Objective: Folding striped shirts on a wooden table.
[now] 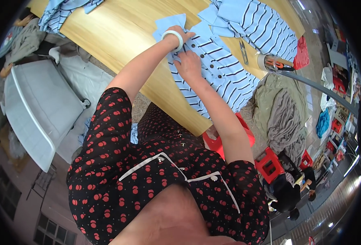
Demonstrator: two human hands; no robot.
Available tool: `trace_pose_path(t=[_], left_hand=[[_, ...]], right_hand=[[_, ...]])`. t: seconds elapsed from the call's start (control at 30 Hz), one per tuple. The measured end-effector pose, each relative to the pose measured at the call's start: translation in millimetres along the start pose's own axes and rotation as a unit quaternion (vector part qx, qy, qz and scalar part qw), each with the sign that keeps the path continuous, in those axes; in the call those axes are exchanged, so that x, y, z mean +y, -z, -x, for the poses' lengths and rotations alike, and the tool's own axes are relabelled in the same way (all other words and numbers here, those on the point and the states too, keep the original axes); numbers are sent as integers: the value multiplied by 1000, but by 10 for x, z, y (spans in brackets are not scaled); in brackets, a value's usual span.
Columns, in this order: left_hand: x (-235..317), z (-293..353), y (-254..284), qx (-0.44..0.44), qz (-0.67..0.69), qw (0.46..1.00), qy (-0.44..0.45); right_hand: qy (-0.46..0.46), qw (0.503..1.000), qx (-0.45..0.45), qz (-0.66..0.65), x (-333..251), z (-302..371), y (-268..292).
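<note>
A light blue shirt (235,81) with dark and white stripes lies on the wooden table, its plain blue collar (170,22) toward the far side. Dark round buttons run down its front. My left hand (181,34), with a pale bangle at the wrist, is closed on the upper front edge just below the collar. Slightly nearer, my right hand (189,65) has its fingers bent and pinching the same front edge. The fingertips of both hands are partly hidden.
More striped shirts (266,30) are heaped at the far right. Thread snips (243,52) lie beside a clear container (266,63) of tools. Grey cloth (286,118) and red stools (270,165) stand right of the table (103,32); a white-framed cloth bin (42,98) stands left. Other people work nearby.
</note>
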State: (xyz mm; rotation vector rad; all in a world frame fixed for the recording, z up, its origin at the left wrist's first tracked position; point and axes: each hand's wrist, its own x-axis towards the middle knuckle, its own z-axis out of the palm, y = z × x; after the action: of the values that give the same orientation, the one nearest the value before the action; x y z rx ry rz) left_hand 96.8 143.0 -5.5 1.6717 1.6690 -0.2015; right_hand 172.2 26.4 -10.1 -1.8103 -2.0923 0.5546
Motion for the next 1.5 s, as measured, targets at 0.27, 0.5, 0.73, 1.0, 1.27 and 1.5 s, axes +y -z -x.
trace_pose_path(t=[0.27, 0.5, 0.73, 1.0, 1.27, 1.5], left_hand=[[-303, -193, -170, -1, 199, 979, 48], [-615, 892, -110, -132, 540, 828, 70], [-884, 1054, -337, -168, 534, 824, 86], [-842, 1218, -163, -176, 492, 852, -2], [-1063, 1110, -408, -75, 364, 928, -36], [-805, 1298, -501, -15, 410, 907, 100]], right_hand=[[79, 994, -43, -59, -251, 110, 57], [110, 969, -111, -193, -496, 700, 405], [-32, 951, -183, -248, -370, 606, 396], [87, 982, -90, -144, -312, 512, 329], [135, 979, -68, -137, -409, 408, 309], [53, 980, -21, -190, -335, 463, 301]])
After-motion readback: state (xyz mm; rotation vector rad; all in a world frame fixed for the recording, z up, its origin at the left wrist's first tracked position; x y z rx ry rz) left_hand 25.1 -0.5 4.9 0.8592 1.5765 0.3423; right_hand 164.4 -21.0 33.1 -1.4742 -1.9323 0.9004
